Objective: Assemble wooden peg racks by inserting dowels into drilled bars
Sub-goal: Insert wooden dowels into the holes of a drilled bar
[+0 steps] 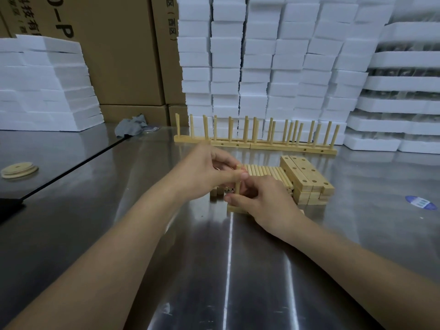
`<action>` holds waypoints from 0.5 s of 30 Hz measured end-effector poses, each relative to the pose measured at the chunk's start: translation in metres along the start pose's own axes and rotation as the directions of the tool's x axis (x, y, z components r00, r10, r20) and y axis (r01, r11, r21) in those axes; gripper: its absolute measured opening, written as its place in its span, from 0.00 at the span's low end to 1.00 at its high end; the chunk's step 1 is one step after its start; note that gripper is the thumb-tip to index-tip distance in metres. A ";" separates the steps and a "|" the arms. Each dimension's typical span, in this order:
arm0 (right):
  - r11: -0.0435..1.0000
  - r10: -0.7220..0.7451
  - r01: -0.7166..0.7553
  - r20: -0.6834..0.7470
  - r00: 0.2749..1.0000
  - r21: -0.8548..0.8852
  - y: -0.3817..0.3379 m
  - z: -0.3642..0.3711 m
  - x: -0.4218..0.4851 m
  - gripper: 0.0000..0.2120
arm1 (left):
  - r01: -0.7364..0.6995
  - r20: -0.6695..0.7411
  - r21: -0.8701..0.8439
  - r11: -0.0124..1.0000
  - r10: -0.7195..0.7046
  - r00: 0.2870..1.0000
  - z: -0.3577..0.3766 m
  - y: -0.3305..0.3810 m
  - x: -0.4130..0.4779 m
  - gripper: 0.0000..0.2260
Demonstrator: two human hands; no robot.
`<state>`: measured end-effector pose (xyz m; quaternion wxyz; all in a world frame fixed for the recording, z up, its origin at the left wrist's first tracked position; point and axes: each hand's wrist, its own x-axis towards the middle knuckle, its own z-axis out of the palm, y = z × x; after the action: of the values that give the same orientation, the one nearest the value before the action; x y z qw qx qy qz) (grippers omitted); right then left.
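Pinching an upright dowel (237,179), the left hand (207,170) meets the right hand (269,201) gripping a bar (235,209); bare table (238,270) lies nearer.

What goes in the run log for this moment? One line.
step: dowel insertion | left hand: pinching upright dowel | right hand: steadying bar | finished racks: behind

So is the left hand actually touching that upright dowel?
Touching. The head view shows the left hand with its fingertips pinched around the top of the upright dowel.
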<state>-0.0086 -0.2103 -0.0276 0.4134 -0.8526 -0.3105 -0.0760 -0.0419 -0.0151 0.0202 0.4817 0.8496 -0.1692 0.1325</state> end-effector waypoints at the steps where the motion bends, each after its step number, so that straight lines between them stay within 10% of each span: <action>1: 1.000 0.001 -0.001 0.004 1.000 0.013 -0.001 -0.001 -0.001 0.13 | 0.002 -0.007 0.002 1.000 -0.002 1.000 0.001 0.000 -0.001 0.02; 15: 0.980 -0.031 0.023 0.035 0.999 0.198 -0.002 -0.006 -0.001 0.05 | -0.010 -0.091 -0.043 0.999 0.007 0.996 0.007 0.005 -0.001 0.06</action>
<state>-0.0097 -0.2142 -0.0229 0.4888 -0.8044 -0.3359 -0.0343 -0.0443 -0.0233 0.0202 0.5066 0.8313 -0.1535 0.1694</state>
